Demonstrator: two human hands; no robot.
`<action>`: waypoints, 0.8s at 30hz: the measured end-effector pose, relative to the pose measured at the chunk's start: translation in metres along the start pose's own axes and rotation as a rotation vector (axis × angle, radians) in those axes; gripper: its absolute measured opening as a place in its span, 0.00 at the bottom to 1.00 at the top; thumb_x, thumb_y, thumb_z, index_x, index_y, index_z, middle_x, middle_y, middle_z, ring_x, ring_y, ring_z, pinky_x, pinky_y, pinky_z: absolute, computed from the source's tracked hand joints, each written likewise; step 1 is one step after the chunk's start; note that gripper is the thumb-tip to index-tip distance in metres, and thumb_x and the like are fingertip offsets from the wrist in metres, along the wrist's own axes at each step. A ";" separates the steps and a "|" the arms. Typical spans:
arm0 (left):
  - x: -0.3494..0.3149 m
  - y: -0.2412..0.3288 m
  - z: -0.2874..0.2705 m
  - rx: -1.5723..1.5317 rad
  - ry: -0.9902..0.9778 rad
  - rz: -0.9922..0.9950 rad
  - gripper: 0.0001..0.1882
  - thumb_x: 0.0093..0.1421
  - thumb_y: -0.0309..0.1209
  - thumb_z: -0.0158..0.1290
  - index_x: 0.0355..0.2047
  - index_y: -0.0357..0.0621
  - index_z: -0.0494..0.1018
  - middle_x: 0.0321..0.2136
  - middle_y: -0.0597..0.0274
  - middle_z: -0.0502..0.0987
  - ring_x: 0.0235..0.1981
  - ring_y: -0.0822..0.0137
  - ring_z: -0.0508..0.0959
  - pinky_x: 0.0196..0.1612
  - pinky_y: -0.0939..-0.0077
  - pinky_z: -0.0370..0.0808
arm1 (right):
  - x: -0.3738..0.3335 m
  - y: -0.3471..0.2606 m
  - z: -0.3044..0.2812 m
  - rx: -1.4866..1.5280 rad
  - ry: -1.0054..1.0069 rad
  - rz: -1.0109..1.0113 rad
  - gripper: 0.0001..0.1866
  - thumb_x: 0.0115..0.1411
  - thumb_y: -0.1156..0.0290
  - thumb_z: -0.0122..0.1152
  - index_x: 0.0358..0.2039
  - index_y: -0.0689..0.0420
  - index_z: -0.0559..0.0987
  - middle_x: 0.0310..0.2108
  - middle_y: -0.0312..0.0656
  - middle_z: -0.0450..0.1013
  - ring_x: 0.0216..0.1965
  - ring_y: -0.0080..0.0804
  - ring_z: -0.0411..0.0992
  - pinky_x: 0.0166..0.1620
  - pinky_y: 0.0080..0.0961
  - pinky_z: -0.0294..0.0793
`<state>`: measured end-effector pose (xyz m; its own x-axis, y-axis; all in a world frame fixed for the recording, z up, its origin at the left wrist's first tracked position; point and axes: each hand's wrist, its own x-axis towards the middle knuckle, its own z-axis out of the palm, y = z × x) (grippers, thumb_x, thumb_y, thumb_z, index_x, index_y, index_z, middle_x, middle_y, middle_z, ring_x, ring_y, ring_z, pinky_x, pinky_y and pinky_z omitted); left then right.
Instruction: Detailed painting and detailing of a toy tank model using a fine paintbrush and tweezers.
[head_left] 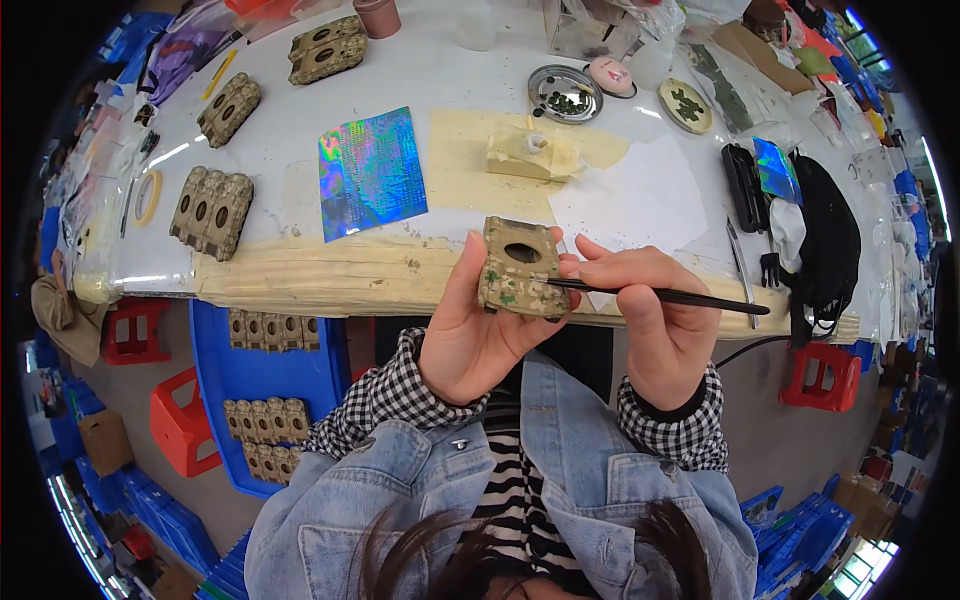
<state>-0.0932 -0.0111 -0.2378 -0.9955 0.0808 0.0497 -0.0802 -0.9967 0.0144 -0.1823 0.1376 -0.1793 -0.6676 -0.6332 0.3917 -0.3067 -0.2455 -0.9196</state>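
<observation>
My left hand [478,325] holds a camouflage-patterned toy tank hull [518,262] just off the table's front edge, fingers and thumb around its sides. The hull has a dark round opening in its top and small green patches on its near part. In my right hand [655,310] is a pair of slim black tweezers [700,298], gripped between thumb and fingers. Their tip touches or hovers close over the hull's right side; I cannot tell which. A shiny holographic sheet [373,175] lies on the table beyond my left hand.
More hulls [212,212] stand on the table's left, others in a blue tray [265,378] below it. A taped block [530,157], a metal dish [566,95] of dark green bits and a round plate [686,107] stand farther back. A metal tool [741,265] lies right.
</observation>
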 end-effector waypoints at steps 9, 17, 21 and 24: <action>0.001 -0.001 0.008 -0.004 0.063 0.000 0.36 0.67 0.55 0.31 0.63 0.37 0.51 0.60 0.51 0.60 0.53 0.57 0.72 0.55 0.70 0.76 | -0.003 -0.002 0.000 0.002 -0.001 0.069 0.09 0.63 0.75 0.54 0.39 0.67 0.78 0.37 0.45 0.76 0.39 0.28 0.74 0.50 0.25 0.71; 0.000 -0.001 0.008 -0.015 0.087 -0.005 0.36 0.67 0.55 0.33 0.63 0.36 0.50 0.60 0.51 0.60 0.53 0.58 0.72 0.54 0.70 0.76 | -0.002 -0.001 0.000 -0.020 -0.005 0.056 0.09 0.63 0.75 0.54 0.38 0.67 0.79 0.37 0.45 0.76 0.39 0.27 0.74 0.47 0.22 0.71; 0.000 0.000 0.005 -0.014 0.054 -0.013 0.36 0.67 0.55 0.33 0.63 0.37 0.51 0.60 0.51 0.60 0.53 0.58 0.72 0.54 0.70 0.76 | -0.002 -0.001 0.001 -0.002 0.003 0.068 0.09 0.63 0.76 0.55 0.38 0.66 0.79 0.37 0.45 0.76 0.39 0.27 0.74 0.47 0.22 0.71; 0.000 -0.001 0.009 -0.002 0.098 0.006 0.36 0.67 0.55 0.33 0.63 0.37 0.51 0.60 0.51 0.60 0.54 0.58 0.72 0.54 0.70 0.76 | -0.002 0.000 0.001 -0.025 0.000 0.050 0.08 0.62 0.76 0.55 0.38 0.66 0.79 0.36 0.44 0.76 0.38 0.27 0.74 0.46 0.21 0.71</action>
<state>-0.0931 -0.0101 -0.2284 -0.9962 0.0731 -0.0481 -0.0738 -0.9972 0.0121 -0.1806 0.1380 -0.1798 -0.6826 -0.6441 0.3452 -0.2896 -0.1953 -0.9370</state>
